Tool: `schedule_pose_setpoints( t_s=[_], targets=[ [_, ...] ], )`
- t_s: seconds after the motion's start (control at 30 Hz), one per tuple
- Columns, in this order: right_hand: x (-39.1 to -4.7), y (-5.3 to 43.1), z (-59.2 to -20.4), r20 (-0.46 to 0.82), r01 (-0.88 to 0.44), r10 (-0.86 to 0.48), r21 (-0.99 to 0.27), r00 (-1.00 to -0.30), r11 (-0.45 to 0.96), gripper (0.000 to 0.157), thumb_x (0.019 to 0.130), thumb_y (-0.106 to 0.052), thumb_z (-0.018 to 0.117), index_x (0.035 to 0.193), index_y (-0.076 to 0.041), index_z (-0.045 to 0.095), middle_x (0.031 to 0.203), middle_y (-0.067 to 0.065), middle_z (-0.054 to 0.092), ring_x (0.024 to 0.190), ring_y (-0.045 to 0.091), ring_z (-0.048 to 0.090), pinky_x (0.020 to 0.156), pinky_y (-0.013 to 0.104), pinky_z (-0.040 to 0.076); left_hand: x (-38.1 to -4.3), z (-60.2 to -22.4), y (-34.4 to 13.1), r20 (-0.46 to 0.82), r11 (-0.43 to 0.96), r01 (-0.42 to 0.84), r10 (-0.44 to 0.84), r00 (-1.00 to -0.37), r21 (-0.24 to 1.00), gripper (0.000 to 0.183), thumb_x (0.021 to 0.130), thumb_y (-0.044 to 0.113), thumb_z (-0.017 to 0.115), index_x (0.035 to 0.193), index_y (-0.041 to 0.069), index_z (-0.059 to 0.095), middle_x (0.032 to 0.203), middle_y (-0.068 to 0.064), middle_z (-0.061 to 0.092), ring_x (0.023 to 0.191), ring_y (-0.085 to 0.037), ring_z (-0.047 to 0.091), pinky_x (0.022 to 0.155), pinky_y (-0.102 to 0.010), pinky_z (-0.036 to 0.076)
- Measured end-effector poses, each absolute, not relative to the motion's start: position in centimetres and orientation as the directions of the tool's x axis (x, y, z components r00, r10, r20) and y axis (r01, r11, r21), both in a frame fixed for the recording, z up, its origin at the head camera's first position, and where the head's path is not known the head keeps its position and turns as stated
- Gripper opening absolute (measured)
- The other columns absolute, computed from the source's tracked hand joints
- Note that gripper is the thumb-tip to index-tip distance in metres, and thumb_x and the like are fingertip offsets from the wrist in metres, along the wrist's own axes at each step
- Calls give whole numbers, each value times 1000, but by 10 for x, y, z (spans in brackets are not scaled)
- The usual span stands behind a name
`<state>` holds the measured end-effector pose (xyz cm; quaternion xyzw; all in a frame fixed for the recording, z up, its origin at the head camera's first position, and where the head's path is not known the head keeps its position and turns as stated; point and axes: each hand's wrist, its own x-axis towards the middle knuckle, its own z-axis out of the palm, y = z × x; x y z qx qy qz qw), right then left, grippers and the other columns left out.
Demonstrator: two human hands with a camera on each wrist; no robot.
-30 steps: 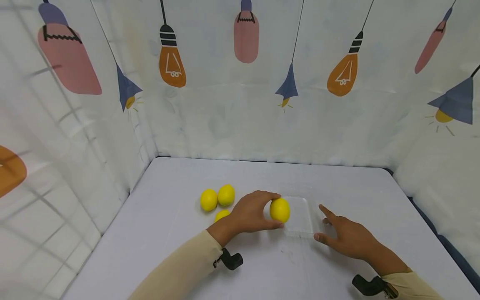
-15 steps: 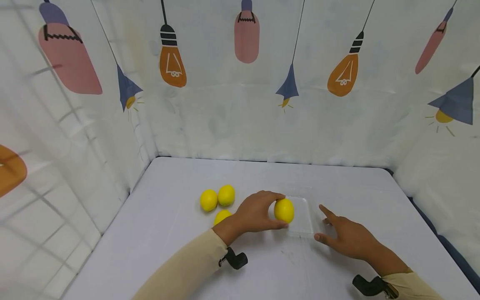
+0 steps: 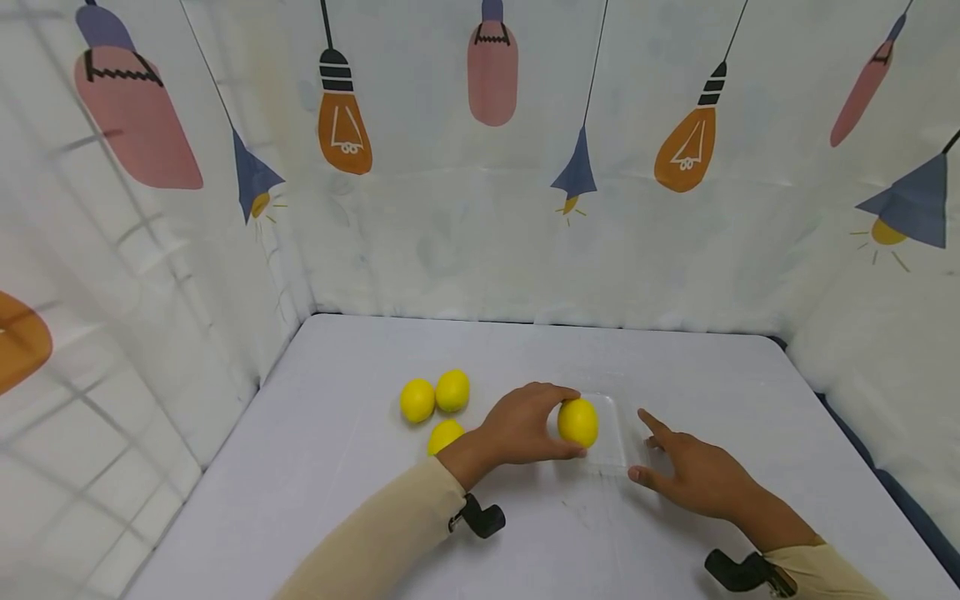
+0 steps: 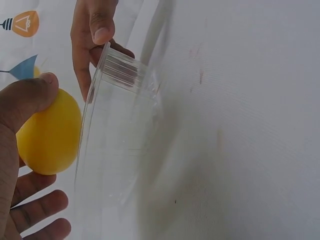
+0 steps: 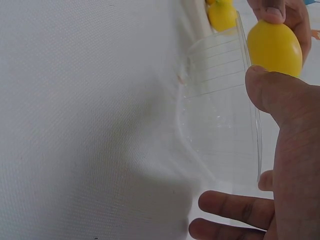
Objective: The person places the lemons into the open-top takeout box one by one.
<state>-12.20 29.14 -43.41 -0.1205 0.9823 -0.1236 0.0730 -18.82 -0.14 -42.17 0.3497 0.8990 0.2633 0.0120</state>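
My left hand (image 3: 519, 427) holds a yellow lemon (image 3: 578, 423) between thumb and fingers, over a clear plastic container (image 3: 613, 437). In the left wrist view the lemon (image 4: 50, 134) is beside the container's rim (image 4: 86, 120), above the opening. My right hand (image 3: 697, 477) is at the container's right side, thumb and index finger spread along it. The right wrist view shows its thumb (image 5: 260, 82) at the rim of the container (image 5: 220, 120), with the other fingers extended and not curled round it.
Three more lemons lie on the white table left of my left hand: one far left (image 3: 417, 400), one beside it (image 3: 453, 391), and one nearer (image 3: 446, 435), partly behind my wrist. A white curtain (image 3: 442, 250) with printed lamps stands behind the table.
My left hand has moved a little to the right with the lemon, further over the container. More of the nearest loose lemon shows now. The right hand has stayed in place.
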Motion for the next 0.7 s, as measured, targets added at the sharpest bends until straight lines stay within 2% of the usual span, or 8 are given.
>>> schedule_pose_setpoints(
  t_s=[0.7],
  targets=[
    [-123, 290, -435, -115, -217, -254, -261, -960, 940, 100, 88, -73, 62, 160, -10, 33, 121, 5, 71, 110, 34, 65, 84, 58, 55, -192, -422, 18, 146, 623, 642, 658, -739, 447, 77, 83, 63, 77, 147, 24, 56, 142, 12, 58, 130, -10, 52, 106, -31, 46]
  ],
)
